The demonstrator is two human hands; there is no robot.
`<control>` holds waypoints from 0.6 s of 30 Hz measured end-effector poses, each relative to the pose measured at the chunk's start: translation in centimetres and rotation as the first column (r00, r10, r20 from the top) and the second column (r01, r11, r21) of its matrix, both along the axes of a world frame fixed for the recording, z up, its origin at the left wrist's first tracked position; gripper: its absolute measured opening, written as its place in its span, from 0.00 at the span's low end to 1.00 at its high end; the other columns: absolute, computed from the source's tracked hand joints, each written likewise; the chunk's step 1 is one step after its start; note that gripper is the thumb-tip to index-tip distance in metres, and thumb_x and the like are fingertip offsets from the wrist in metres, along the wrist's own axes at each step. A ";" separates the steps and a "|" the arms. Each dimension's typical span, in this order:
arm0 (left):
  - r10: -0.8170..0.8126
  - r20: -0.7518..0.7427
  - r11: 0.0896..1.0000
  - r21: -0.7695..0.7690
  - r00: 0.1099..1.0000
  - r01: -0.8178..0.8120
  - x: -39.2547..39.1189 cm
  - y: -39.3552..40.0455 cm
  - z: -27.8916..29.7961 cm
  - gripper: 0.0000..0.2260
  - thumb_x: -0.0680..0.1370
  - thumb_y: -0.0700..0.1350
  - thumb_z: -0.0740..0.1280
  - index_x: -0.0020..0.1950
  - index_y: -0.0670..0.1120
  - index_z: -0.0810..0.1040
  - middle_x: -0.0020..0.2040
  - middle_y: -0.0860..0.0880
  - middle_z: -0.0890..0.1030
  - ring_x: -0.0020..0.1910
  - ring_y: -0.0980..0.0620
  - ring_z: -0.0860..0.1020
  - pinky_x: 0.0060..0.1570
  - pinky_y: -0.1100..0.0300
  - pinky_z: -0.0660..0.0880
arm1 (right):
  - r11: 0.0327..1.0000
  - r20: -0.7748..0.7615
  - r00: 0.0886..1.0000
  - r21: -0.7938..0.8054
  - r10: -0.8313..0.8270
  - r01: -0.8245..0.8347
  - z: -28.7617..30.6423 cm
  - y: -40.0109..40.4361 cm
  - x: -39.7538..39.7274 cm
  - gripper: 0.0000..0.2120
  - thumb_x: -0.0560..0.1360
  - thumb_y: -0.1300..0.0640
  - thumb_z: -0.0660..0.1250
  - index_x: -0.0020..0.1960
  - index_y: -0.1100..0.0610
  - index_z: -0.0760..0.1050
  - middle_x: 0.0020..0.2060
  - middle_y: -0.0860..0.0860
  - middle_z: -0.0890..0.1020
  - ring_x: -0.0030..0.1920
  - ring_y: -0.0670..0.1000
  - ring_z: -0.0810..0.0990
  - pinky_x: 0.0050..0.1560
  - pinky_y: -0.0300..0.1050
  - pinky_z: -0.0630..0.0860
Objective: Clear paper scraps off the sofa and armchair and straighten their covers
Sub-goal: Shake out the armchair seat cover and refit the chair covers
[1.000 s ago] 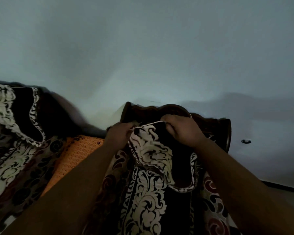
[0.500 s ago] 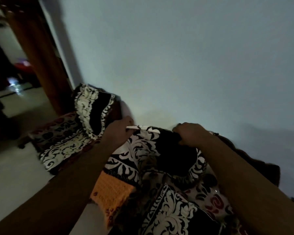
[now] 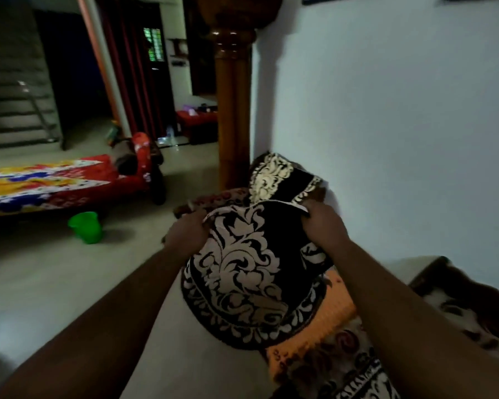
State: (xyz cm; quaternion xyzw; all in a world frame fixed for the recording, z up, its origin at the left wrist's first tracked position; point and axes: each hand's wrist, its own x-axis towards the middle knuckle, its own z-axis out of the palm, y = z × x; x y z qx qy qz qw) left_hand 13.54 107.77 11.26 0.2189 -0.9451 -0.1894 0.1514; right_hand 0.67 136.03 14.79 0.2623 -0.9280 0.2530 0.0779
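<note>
A black cover (image 3: 242, 272) with a cream floral pattern hangs in front of me, lifted off the seat. My left hand (image 3: 185, 231) grips its upper left edge and my right hand (image 3: 324, 223) grips its upper right edge. Beyond it stands the armchair (image 3: 277, 174), against the wall, with a matching black and cream cover on its back. Below the lifted cover lies an orange cloth (image 3: 323, 321) on the patterned sofa seat (image 3: 343, 367). No paper scraps show.
A wooden pillar (image 3: 232, 110) rises beside the armchair. A green bucket (image 3: 86, 227) sits on the pale floor at the left, near a low bed with a bright red and yellow sheet (image 3: 55, 180). Stairs (image 3: 15, 105) climb at the far left. The sofa's carved back (image 3: 467, 300) is at the right.
My view has swung left, away from the wall, bringing the room, pillar and bed into sight. Both hands still hold the cover's top edge, and it now hangs off the sofa back.
</note>
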 end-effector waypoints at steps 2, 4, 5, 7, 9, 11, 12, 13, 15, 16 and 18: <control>0.068 -0.042 0.996 0.066 0.997 -0.065 1.8 -1.0 -0.8 0.17 0.83 0.57 0.54 0.63 0.51 0.76 0.57 0.44 0.83 0.53 0.42 0.81 0.51 0.50 0.78 | 0.994 0.037 0.999 -0.106 -0.016 0.020 -1.7 -3.8 1.7 0.12 0.80 0.53 0.61 0.60 0.55 0.76 0.52 0.59 0.83 0.54 0.62 0.81 0.51 0.53 0.78; 0.113 0.049 0.992 0.050 0.992 -0.116 3.9 -2.1 -1.9 0.16 0.84 0.55 0.54 0.61 0.49 0.76 0.57 0.44 0.82 0.53 0.41 0.80 0.48 0.53 0.75 | 0.999 0.145 0.988 0.021 0.044 -0.047 -4.0 -7.4 3.1 0.13 0.82 0.52 0.58 0.61 0.56 0.74 0.52 0.59 0.82 0.53 0.61 0.81 0.49 0.52 0.78; 0.134 0.099 0.990 0.028 0.986 -0.137 5.2 -2.9 -2.3 0.14 0.83 0.54 0.55 0.60 0.49 0.76 0.57 0.44 0.82 0.53 0.41 0.80 0.47 0.53 0.74 | 0.978 0.215 0.971 0.157 0.106 -0.141 -5.1 -9.0 3.8 0.13 0.83 0.51 0.57 0.61 0.56 0.73 0.52 0.58 0.81 0.53 0.60 0.81 0.47 0.51 0.76; 0.224 0.051 0.974 0.024 0.973 -0.225 7.4 -4.5 -2.2 0.12 0.82 0.51 0.57 0.59 0.50 0.77 0.54 0.45 0.83 0.50 0.42 0.80 0.46 0.53 0.76 | 0.934 0.237 0.958 0.278 0.160 -0.225 -5.8 -10.8 5.1 0.16 0.82 0.49 0.53 0.61 0.55 0.74 0.54 0.57 0.81 0.53 0.59 0.80 0.46 0.49 0.74; 0.314 -0.152 0.948 0.113 0.937 -0.299 9.0 -6.4 -2.1 0.11 0.82 0.51 0.57 0.60 0.51 0.75 0.50 0.47 0.82 0.47 0.43 0.79 0.47 0.50 0.77 | 0.984 0.116 0.981 0.070 0.156 -0.165 -6.2 -12.5 5.9 0.20 0.80 0.47 0.52 0.62 0.54 0.75 0.53 0.57 0.83 0.51 0.60 0.81 0.48 0.52 0.77; 0.302 -0.102 0.950 0.111 0.948 -0.291 10.0 -7.7 -2.8 0.12 0.81 0.52 0.59 0.62 0.51 0.74 0.52 0.48 0.81 0.49 0.43 0.80 0.50 0.49 0.78 | 0.990 0.068 0.988 -0.004 0.142 -0.142 -6.9 -14.2 6.6 0.22 0.79 0.45 0.52 0.64 0.54 0.75 0.52 0.57 0.83 0.50 0.61 0.81 0.48 0.53 0.78; 0.253 0.053 0.964 0.073 0.966 -0.256 10.2 -7.7 -3.4 0.13 0.81 0.53 0.60 0.63 0.50 0.75 0.55 0.46 0.82 0.53 0.43 0.81 0.52 0.49 0.78 | 0.976 0.109 0.977 0.100 0.183 -0.194 -7.1 -15.0 7.2 0.21 0.79 0.46 0.53 0.64 0.54 0.75 0.53 0.56 0.83 0.52 0.60 0.82 0.50 0.51 0.77; 0.216 0.201 0.973 0.036 0.955 -0.228 10.5 -7.7 -4.1 0.14 0.81 0.53 0.61 0.62 0.50 0.76 0.58 0.45 0.82 0.55 0.42 0.80 0.52 0.50 0.77 | 0.936 0.191 0.955 0.228 0.228 -0.270 -7.6 -15.9 8.0 0.18 0.80 0.49 0.55 0.63 0.54 0.76 0.55 0.55 0.83 0.54 0.59 0.82 0.51 0.50 0.77; 0.224 0.167 0.974 -0.004 0.960 -0.227 10.7 -7.6 -4.8 0.12 0.82 0.53 0.60 0.59 0.49 0.76 0.55 0.43 0.82 0.54 0.40 0.80 0.47 0.52 0.75 | 0.875 0.257 0.929 0.339 0.267 -0.345 -8.4 -17.3 9.1 0.14 0.80 0.50 0.58 0.58 0.54 0.77 0.54 0.54 0.83 0.54 0.57 0.81 0.54 0.51 0.78; 0.253 0.047 0.967 0.015 0.966 -0.254 10.7 -7.7 -4.8 0.11 0.83 0.53 0.58 0.58 0.48 0.75 0.51 0.43 0.82 0.51 0.39 0.81 0.44 0.53 0.73 | 0.896 0.212 0.941 0.307 0.265 -0.321 -8.6 -17.7 9.4 0.13 0.81 0.49 0.58 0.57 0.53 0.77 0.52 0.53 0.82 0.52 0.57 0.81 0.53 0.52 0.79; 0.302 -0.059 0.953 -0.002 0.951 -0.303 10.7 -8.3 -4.4 0.12 0.84 0.53 0.56 0.59 0.49 0.74 0.49 0.42 0.82 0.48 0.38 0.81 0.42 0.52 0.72 | 0.946 0.118 0.963 0.189 0.243 -0.262 -8.6 -18.2 9.3 0.15 0.82 0.46 0.57 0.60 0.53 0.76 0.50 0.54 0.83 0.50 0.58 0.81 0.49 0.52 0.78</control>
